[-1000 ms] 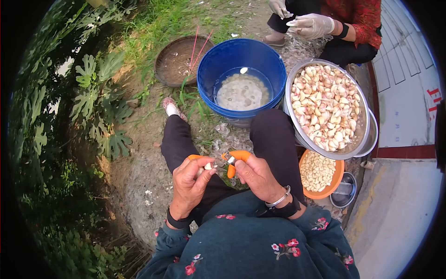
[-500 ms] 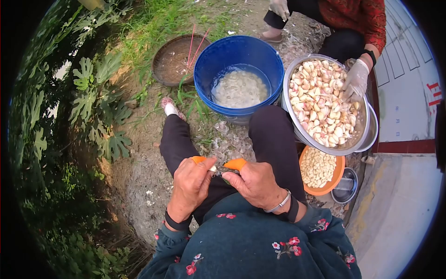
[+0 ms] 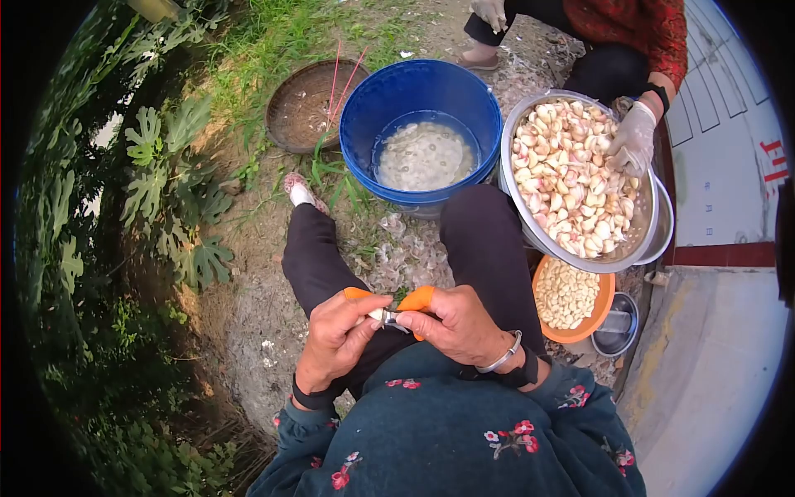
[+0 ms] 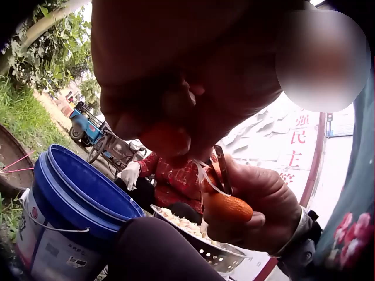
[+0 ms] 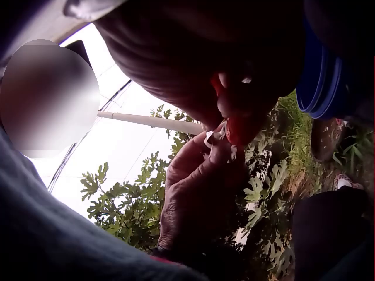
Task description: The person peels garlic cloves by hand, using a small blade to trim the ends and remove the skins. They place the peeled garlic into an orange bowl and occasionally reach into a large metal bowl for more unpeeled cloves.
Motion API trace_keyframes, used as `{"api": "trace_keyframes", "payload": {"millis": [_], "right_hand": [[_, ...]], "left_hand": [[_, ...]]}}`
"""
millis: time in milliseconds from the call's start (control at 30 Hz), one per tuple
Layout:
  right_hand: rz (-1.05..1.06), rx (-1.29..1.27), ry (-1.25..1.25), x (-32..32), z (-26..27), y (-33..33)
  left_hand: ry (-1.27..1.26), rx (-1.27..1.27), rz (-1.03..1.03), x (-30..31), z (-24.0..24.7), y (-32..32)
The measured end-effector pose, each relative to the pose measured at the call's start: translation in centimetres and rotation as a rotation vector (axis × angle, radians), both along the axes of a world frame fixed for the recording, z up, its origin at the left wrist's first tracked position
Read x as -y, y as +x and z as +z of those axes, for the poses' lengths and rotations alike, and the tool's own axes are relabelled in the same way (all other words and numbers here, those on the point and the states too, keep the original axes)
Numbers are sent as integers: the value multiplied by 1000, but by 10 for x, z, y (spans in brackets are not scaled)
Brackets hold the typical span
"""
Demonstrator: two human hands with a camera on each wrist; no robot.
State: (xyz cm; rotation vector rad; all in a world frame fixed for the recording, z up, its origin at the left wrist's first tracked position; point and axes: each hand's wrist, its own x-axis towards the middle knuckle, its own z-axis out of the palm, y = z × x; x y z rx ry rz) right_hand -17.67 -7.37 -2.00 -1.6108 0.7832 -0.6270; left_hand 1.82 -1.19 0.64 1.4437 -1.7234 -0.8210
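Note:
In the head view my left hand (image 3: 335,335) pinches a pale garlic clove (image 3: 378,315) between thumb and fingers above my lap. My right hand (image 3: 464,327) meets it there, gripping a small narrow metal tool (image 4: 223,170) against the clove. Orange finger covers (image 3: 418,299) sit on fingers of both hands. White skin strips hang by the tool in the left wrist view. To the right, a tilted metal colander (image 3: 617,267) is heaped with unpeeled garlic cloves (image 3: 563,178), where another person's gloved hand (image 3: 633,141) reaches in.
Ahead stands a blue bucket (image 3: 364,99) with water and pale cloves. Beside it lies a round woven basket (image 3: 286,137). An orange basin (image 3: 609,298) of peeled cloves and a small metal bowl (image 3: 614,344) are at my right. Leafy plants (image 3: 145,157) grow on the left.
My hands have come together, bringing the tool onto the clove. The other person's gloved hand has moved down into the colander. A clove above the bucket's water is no longer seen there.

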Motion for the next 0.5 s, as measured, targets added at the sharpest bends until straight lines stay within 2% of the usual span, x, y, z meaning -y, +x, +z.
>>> {"api": "trace_keyframes", "payload": {"millis": [167,267,367,400,500], "right_hand": [[-11,12,24,2,5,5],[-4,-68,-165,4,8,5],[-14,-144,-335,3,7,8],[1,-166,-359,2,7,8],[75,-264,-436,2,7,8]], "left_hand": [[140,-305,105,-6,-9,3],[199,-662,195,-14,-20,1],[106,-1056,307,-10,-21,-3],[53,-1074,364,-8,-27,2],[68,-1085,319,-9,-27,14]]}}
